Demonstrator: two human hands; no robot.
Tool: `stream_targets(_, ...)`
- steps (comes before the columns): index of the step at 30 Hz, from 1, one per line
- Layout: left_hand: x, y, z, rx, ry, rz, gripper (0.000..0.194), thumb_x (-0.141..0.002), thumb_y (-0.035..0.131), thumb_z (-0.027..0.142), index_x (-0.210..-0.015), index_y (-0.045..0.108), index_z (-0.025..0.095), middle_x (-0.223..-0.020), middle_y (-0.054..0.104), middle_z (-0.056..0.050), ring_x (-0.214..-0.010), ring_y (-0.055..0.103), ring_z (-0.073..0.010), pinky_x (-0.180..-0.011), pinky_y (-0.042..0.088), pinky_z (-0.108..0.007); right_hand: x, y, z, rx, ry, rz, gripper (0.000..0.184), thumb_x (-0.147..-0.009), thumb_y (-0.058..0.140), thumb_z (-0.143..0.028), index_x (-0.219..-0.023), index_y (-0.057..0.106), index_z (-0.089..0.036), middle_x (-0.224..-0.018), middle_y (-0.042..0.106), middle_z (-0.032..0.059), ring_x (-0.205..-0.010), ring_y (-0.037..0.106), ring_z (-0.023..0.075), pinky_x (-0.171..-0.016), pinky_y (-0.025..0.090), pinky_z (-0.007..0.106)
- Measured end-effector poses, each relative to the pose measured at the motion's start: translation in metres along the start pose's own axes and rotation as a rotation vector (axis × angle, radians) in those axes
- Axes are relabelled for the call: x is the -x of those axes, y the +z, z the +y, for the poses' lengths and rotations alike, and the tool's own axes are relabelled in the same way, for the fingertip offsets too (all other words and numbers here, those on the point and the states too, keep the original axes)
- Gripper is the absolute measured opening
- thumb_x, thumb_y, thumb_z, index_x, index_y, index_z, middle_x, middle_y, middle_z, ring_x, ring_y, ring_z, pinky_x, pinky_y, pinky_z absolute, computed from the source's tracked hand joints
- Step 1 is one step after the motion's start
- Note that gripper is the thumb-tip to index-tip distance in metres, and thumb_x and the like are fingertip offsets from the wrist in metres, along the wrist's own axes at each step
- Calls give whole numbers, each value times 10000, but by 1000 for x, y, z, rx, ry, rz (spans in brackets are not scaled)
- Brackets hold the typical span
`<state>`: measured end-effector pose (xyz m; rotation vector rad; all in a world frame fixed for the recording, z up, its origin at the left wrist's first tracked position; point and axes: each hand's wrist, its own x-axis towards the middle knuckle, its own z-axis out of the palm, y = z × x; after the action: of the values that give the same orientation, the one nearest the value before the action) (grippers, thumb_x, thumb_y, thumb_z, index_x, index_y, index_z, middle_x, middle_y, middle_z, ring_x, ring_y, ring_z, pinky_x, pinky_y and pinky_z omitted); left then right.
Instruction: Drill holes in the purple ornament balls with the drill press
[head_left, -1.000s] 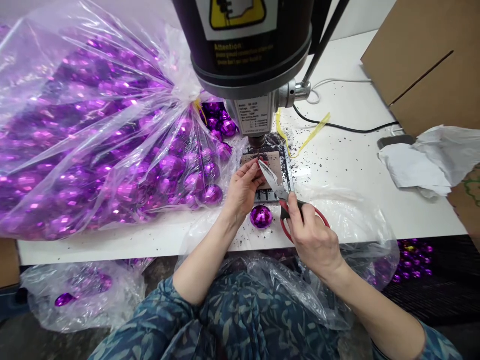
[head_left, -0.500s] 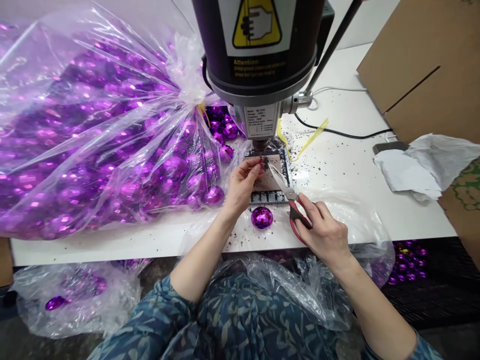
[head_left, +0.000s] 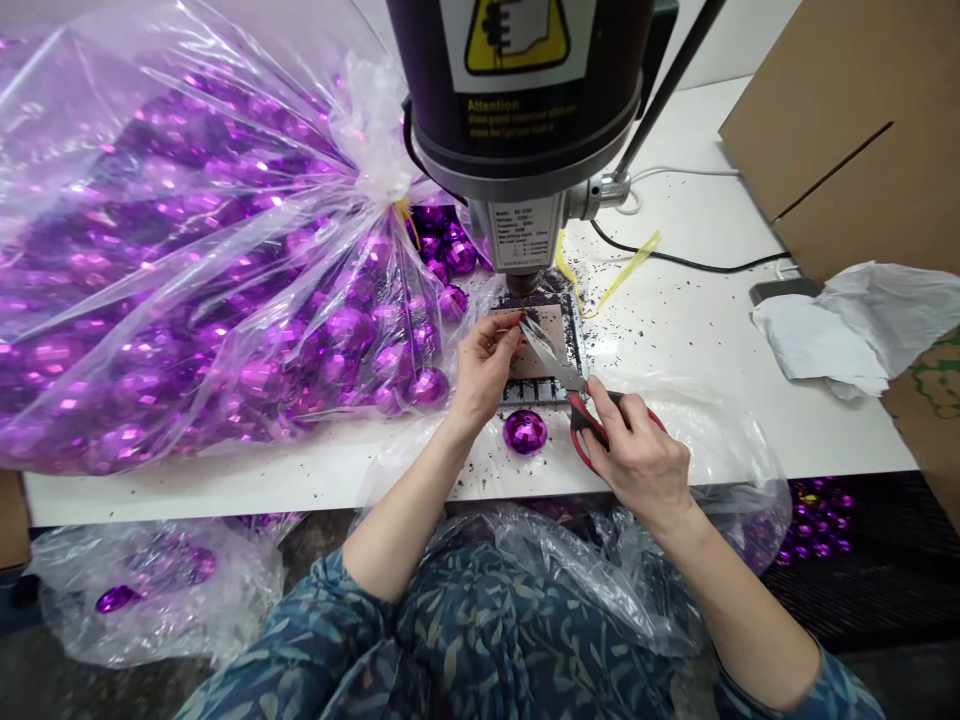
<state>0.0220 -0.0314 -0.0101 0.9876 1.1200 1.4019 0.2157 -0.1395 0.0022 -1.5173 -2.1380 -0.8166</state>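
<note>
My right hand grips a pair of scissors with red and black handles. The blades are parted and point up and left, their tips by the fingers of my left hand. Thumb and forefinger of the left hand pinch together beneath the drill press; what lies between them is too small to make out. Under both hands is the drill's base plate, strewn with dark shavings. A faceted purple ball lies on the table just in front of the plate.
A drill press stands over the plate. To the left, a large clear bag bulges with purple balls. A cardboard box, white crumpled paper and a black cable are at the right. A yellow strip lies behind the plate.
The scissors have opened wider, and their tips have moved left to the fingers of my left hand. My left hand has stayed nearly in place, still pinching.
</note>
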Motion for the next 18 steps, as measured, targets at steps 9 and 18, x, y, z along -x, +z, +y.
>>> stream_targets(9,7,5,7,163,-105,17,133,-863,830,198,-992,796,197,-944,803,-14,-757,726,-103,-773,611,-234,-1,-1,-7,50,-5,42,396,-943,707,-379,-1276,749,-168,-774,658,-20,-634,447,66,-571,335,230)
stream_targets(18,15,13,20,354,-432,-27,138,-883,846,235,-912,737,155,-787,801,-16,-697,763,-132,-822,638,-289,-2,-1,-9,68,-8,61,388,-944,713,-370,-1268,751,-160,-760,657,-19,-633,423,71,-577,323,229)
